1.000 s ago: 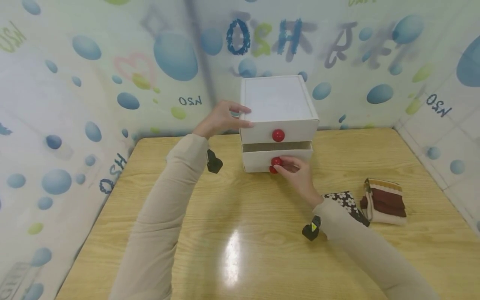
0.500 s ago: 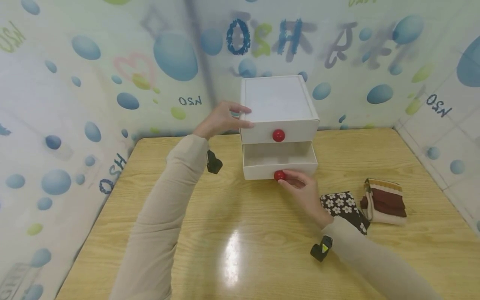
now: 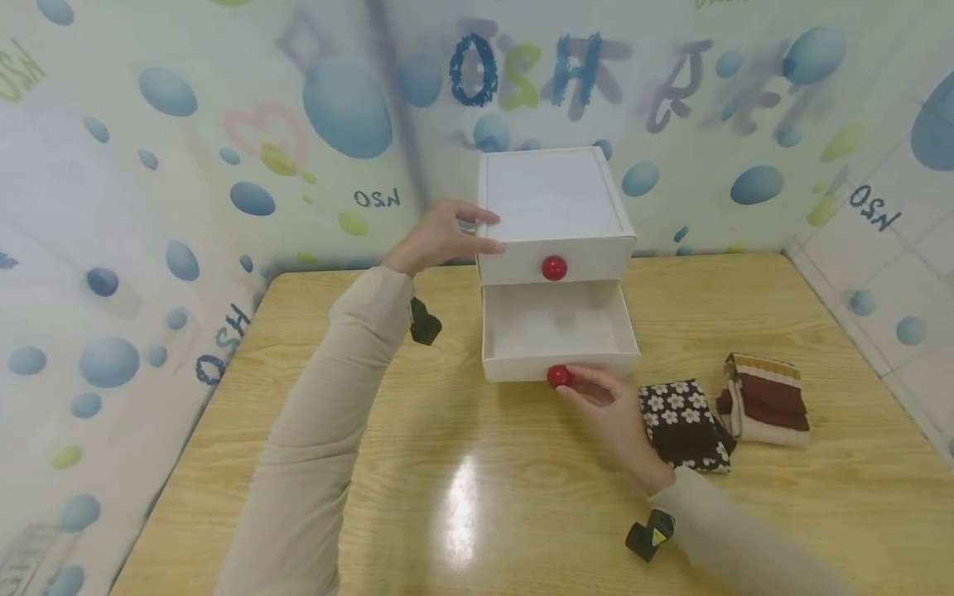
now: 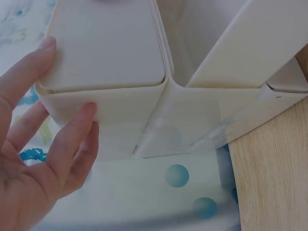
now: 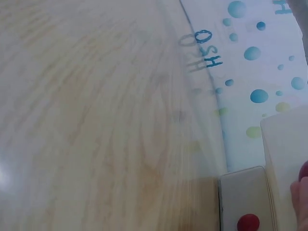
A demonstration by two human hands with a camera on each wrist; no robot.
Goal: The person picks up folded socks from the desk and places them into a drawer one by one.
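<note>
A small white drawer cabinet with red ball knobs stands by the wall. My left hand grips its upper left front corner. In the left wrist view, the left thumb lies on the top drawer's front while fingers press the side. Under that top drawer, a lower drawer is pulled far out, and its inside is bare. My right hand pinches this drawer's red knob between thumb and fingers. Only fingertips of the right hand show at the edge of the right wrist view.
Right of the right hand, a folded black cloth with white flowers lies on the wooden table. Beside it is a folded maroon, cream and mustard cloth. A bottom drawer's knob shows in the right wrist view. Patterned walls enclose the table.
The right hand has pulled the lower drawer out toward the person, from a narrow gap to wide open. The left hand has stayed on the cabinet's corner.
</note>
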